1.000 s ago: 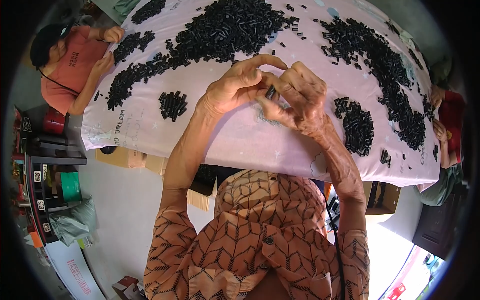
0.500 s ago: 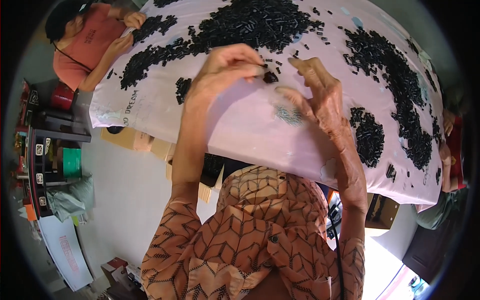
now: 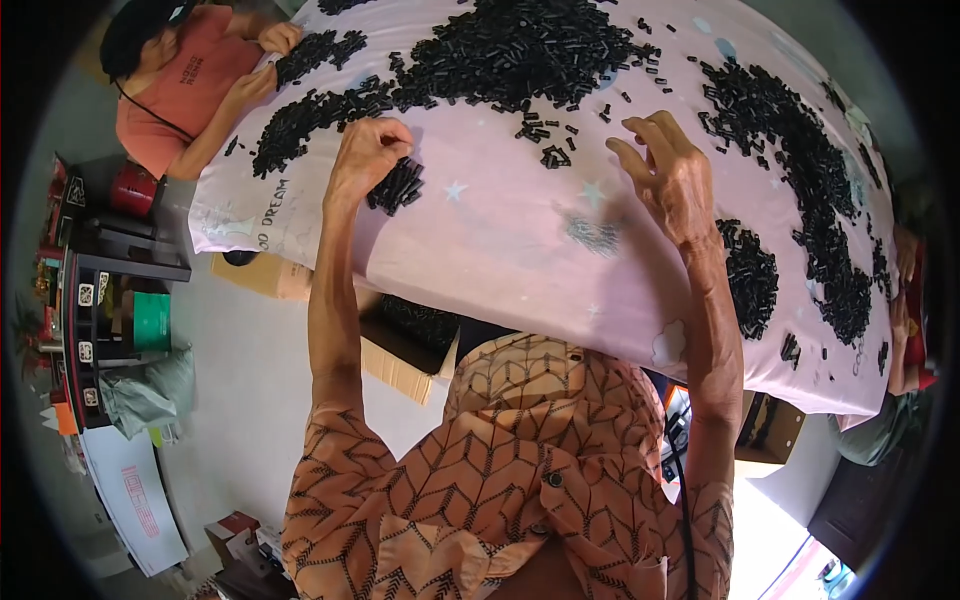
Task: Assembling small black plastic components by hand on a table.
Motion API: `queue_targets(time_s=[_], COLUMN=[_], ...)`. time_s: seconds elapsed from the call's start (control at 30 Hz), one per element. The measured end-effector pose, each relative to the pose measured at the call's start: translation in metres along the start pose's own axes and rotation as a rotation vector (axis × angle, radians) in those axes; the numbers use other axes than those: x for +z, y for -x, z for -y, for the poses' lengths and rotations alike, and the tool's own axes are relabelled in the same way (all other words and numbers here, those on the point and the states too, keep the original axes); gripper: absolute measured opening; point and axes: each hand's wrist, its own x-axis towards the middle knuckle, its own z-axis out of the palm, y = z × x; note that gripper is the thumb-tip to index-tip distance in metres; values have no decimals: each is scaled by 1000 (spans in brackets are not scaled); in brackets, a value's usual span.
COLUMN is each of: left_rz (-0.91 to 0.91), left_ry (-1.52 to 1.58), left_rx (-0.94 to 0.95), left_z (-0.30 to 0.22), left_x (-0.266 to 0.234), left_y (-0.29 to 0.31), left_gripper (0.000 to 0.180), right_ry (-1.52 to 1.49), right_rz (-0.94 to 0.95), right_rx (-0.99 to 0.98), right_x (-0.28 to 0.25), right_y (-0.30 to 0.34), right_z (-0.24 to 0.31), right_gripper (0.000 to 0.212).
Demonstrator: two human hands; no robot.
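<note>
My left hand [image 3: 368, 158] is closed in a pinch just above a small pile of short black tubular pieces [image 3: 398, 188] on a pale pink cloth [image 3: 480, 240]. Whatever its fingertips hold, if anything, is hidden. My right hand [image 3: 668, 172] hovers over the cloth with bent fingers apart and nothing in them. Between the hands, a few loose black pieces [image 3: 555, 157] lie below the large black heap [image 3: 515, 50].
A long band of black pieces [image 3: 800, 180] runs down the right side, with a smaller pile [image 3: 748, 280] near my right forearm. A co-worker in an orange shirt [image 3: 205, 85] handles pieces at the far left. A cardboard box [image 3: 400, 372] stands under the table edge.
My left hand has moved left from the middle of the cloth to the small pile. My right hand has shifted slightly right, its fingers still apart.
</note>
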Motion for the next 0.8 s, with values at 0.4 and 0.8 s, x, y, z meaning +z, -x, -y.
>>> queue_targets(time_s=[0.4,0.8], left_rz=[48,101], left_ry=[96,-276], left_rx=[162,330], left_z=[-79,-126], left_x=[38,106], left_y=[-25,-45], left_gripper=[13,11], right_ry=[3,-99], right_rz=[174,175], right_rx=[302,392], right_x=[10,2], right_y=[10,9], right_z=[-24,-16], right_gripper=[16,14])
